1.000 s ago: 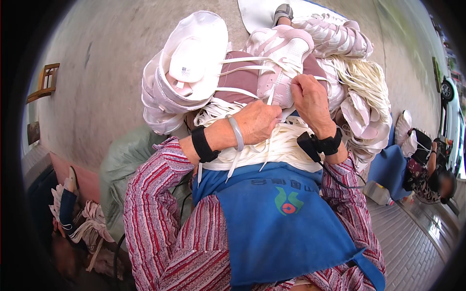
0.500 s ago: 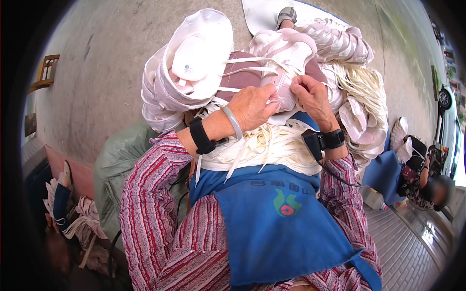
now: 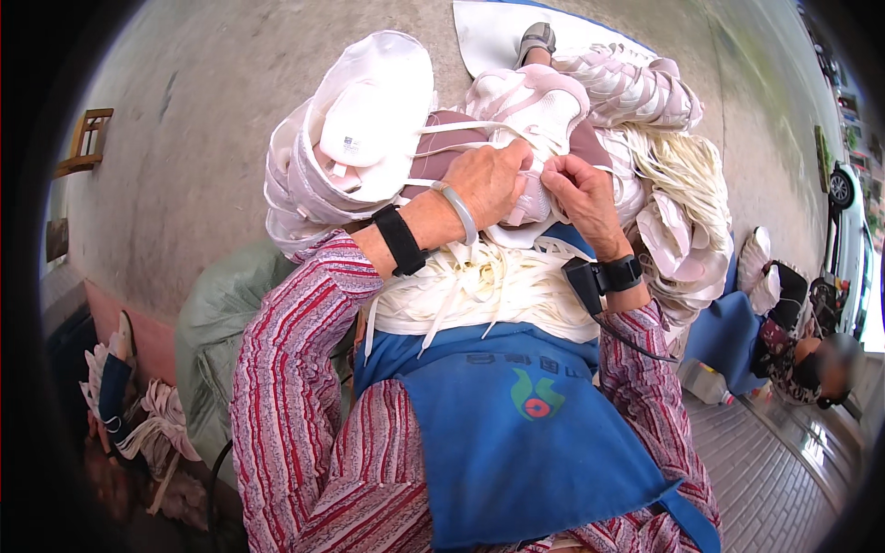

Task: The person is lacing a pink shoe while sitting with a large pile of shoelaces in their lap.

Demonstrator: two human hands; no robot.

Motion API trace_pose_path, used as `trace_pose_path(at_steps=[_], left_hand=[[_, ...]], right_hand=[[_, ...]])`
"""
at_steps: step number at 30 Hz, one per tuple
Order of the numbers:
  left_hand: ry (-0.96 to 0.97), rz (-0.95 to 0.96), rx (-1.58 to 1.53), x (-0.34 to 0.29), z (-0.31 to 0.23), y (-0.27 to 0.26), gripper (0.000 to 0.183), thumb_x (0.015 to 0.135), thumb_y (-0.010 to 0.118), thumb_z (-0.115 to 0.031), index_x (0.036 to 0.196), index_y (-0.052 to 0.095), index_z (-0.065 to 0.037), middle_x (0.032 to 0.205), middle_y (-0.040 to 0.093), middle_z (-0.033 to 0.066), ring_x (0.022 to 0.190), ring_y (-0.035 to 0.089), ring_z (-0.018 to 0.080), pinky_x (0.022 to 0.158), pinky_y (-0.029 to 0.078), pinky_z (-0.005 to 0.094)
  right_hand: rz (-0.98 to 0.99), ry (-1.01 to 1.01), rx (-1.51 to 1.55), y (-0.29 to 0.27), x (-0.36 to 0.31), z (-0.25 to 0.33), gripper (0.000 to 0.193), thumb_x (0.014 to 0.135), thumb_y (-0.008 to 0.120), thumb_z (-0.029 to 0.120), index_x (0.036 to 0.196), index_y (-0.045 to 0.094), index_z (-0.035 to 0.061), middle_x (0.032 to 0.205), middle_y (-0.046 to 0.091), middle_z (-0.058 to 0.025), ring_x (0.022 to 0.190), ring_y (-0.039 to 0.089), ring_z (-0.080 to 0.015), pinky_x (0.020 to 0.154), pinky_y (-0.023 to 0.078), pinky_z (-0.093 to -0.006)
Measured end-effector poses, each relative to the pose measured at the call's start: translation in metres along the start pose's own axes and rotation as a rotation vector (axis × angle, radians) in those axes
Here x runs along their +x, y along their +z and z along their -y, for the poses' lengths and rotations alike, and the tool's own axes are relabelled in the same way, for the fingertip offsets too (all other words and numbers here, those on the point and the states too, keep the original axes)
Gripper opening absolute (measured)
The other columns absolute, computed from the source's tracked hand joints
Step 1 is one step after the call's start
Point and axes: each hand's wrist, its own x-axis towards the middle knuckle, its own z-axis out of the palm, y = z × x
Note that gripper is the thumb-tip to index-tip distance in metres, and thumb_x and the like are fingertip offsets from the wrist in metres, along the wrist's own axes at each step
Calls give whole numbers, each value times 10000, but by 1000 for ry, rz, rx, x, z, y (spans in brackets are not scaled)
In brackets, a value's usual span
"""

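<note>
A pale pink and white shoe upper (image 3: 539, 101) lies across my lap, with a flat white shoelace (image 3: 466, 126) trailing from it to the left. Over its eyelets, my left hand (image 3: 489, 184) is closed, thumb and fingers pinching the lace. Just to the right, my right hand (image 3: 585, 195) pinches lace at the opposite edge; the exact grip point is partly hidden by the fingertips. Below both hands, a thick bundle of cream shoelaces (image 3: 479, 290) rests on my blue apron (image 3: 489, 415).
Nested white-pink shoe uppers (image 3: 355, 138) stand at the left. Another row of uppers (image 3: 636, 92) lies at the far right, beside hanging cream laces (image 3: 687, 175). A green sack (image 3: 217, 327) is by my left arm. Another person (image 3: 807, 364) sits at the right edge.
My left hand has moved up and slightly right over the eyelets. My right hand stays close by, a little lower. The view has shifted slightly.
</note>
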Motion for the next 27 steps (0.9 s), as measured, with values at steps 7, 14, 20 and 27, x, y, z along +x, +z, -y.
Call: trace_pose_path(at_steps=[7,14,20,27], left_hand=[[-19,-6,-143,8,11,6,202,828,596,-143,990,557,-30,890,654,175,854,645,336,768,494,391],[-74,9,-176,10,8,9,170,858,573,-158,987,543,-51,846,637,125,789,623,279,744,484,363],[-87,-27,6,14,2,12,191,847,557,-160,1013,555,-66,831,667,183,773,649,359,701,495,423],[5,-36,231,16,-4,4,210,815,577,-154,1010,566,-76,799,669,189,751,645,399,674,503,475]], right_hand=[[-272,-371,-517,18,-6,-3,71,859,583,65,915,600,26,867,619,-180,744,621,-376,656,489,-414],[-365,-510,-640,26,-3,-3,97,876,563,69,971,571,55,891,628,-153,734,631,-367,623,503,-431],[-435,-555,-779,30,-6,-5,172,766,608,33,929,565,61,810,612,-104,731,635,-295,621,499,-378],[-483,-548,-625,20,-8,-12,233,801,661,99,1021,597,55,841,618,-119,770,620,-300,663,496,-387]])
